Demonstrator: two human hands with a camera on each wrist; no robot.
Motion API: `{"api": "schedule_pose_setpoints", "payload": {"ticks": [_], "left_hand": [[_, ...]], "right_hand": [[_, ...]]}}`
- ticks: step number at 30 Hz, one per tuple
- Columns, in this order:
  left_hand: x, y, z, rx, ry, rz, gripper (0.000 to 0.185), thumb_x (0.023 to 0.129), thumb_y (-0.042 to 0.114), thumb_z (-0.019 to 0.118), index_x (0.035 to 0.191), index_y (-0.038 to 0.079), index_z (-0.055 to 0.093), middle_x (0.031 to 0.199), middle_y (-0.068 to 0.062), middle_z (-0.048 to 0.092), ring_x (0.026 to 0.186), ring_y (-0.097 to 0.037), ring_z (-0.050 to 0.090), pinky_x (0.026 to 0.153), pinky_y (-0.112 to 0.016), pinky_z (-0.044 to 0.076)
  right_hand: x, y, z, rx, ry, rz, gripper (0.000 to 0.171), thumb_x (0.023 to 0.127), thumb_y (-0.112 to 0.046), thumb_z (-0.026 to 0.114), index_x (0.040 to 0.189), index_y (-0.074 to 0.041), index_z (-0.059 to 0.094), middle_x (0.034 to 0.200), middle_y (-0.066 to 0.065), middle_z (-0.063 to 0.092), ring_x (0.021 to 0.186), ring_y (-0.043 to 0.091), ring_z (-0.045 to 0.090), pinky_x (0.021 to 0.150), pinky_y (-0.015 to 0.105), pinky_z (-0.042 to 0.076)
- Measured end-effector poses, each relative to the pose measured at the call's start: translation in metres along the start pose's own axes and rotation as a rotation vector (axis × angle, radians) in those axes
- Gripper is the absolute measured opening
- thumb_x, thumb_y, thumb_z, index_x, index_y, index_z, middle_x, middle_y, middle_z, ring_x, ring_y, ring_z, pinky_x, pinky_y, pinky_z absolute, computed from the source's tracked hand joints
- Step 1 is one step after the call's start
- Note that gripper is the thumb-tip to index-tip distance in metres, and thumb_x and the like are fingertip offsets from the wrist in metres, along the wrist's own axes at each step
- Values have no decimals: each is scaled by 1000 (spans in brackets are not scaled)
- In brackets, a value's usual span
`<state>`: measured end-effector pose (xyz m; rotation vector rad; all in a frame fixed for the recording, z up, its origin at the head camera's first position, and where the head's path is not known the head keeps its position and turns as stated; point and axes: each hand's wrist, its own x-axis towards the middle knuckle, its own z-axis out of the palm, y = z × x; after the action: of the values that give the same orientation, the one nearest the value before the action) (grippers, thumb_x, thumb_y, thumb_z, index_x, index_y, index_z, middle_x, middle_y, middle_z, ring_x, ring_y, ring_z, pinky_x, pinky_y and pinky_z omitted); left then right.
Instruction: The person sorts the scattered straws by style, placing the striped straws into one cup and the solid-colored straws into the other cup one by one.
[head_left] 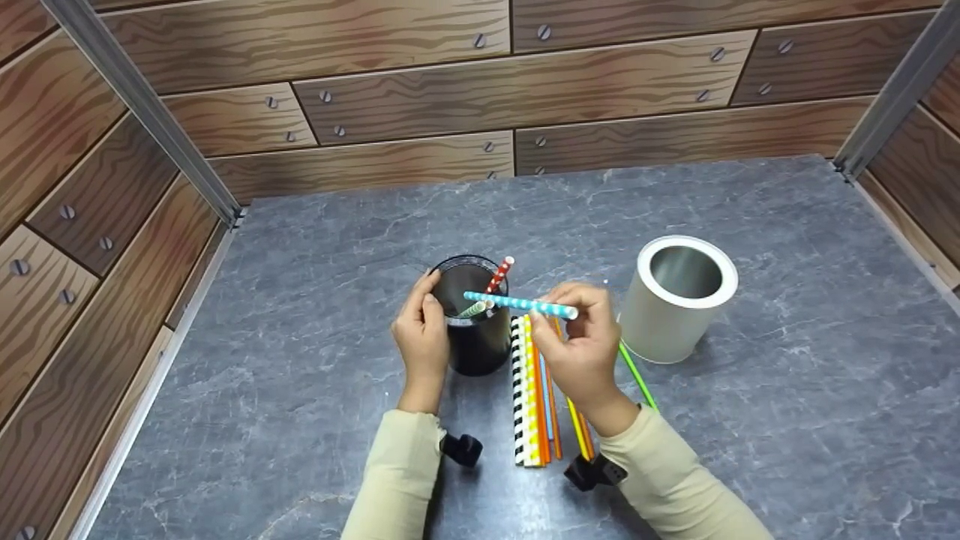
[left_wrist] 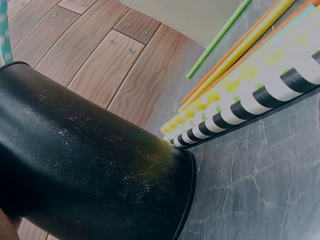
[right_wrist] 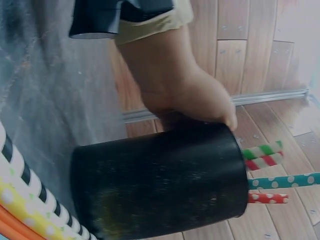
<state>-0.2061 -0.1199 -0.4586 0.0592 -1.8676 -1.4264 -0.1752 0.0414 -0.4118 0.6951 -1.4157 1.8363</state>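
Observation:
My left hand (head_left: 421,330) holds the left side of a black cylindrical cup (head_left: 478,349) standing on the table, its fingers at the rim. In my right hand (head_left: 581,345), a blue straw with white dots (head_left: 517,303) is pinched between thumb and fingers, lying across the cup's open mouth in the head view. A red straw with white dots (head_left: 496,279) leans inside the cup, along with a green-striped straw (right_wrist: 262,151) and a red-striped one (right_wrist: 265,161). Beneath the right hand, several straws (head_left: 532,405) lie side by side: black-striped, yellow-dotted, orange, yellow and blue.
To the right stands an open pale metal can (head_left: 667,322) with a white rim. A lone green straw (head_left: 637,375) lies near its base. Wood-patterned panels (head_left: 420,97) enclose the grey marbled table (head_left: 337,255) at the back and sides.

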Motion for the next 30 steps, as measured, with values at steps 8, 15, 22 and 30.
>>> {"api": "schedule_pose_setpoints", "payload": {"ticks": [8,15,22,30], "left_hand": [[0,-1,0,-7,4,-5,31,86,-4,45,108,-2,67,115,-17,64,113,-29,57,99,-33,44],[1,-1,0,-24,7,-2,31,86,-5,45,108,-2,67,115,-19,63,113,-33,56,100,-33,44],[1,-1,-1,9,7,1,31,86,-4,45,108,-1,67,115,-18,64,112,-27,58,97,-36,46],[1,-2,0,-2,6,0,31,86,-3,46,108,-1,67,115,-20,63,112,-30,57,97,-37,45]], "right_hand": [[-8,13,6,-53,-48,55,23,66,23,57,79,12,43,82,12,54,79,13,57,68,17,51],[-13,23,9,-86,-71,109,21,68,22,58,80,11,45,82,19,52,79,10,56,67,15,49],[-15,28,14,-111,-99,159,16,72,17,59,85,12,51,82,18,55,77,10,56,68,16,50],[-14,32,15,-188,-122,189,15,74,15,62,86,11,54,85,15,56,82,10,58,74,22,55]]}}
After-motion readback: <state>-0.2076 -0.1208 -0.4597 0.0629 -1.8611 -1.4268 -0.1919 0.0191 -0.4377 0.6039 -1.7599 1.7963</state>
